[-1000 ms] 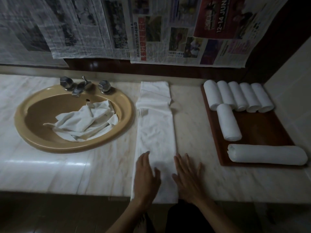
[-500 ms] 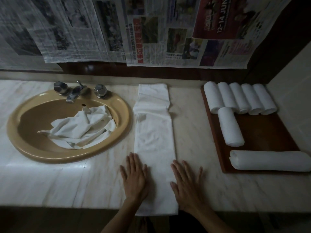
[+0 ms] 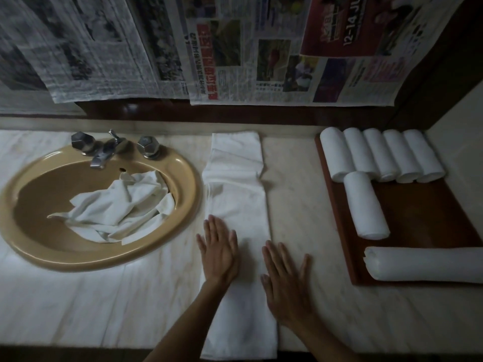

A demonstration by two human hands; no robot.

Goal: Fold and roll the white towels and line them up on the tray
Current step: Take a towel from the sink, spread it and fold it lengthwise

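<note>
A white towel folded into a long narrow strip lies on the marble counter, running from the back wall to the front edge. My left hand lies flat on the strip's left edge, fingers straight. My right hand lies flat at the strip's right edge, partly on the marble. On the right, a brown wooden tray carries a back row of several rolled white towels, one roll in front of them, and a longer roll lying crosswise at the tray's front.
A tan oval sink with chrome taps is set in the counter at left; crumpled white towels lie in its basin. Newspaper sheets cover the wall behind. A pale wall stands right of the tray.
Both hands have slid forward along the strip, away from the front edge, staying flat. The left hand moved further up than the right. The view has tilted down slightly.
</note>
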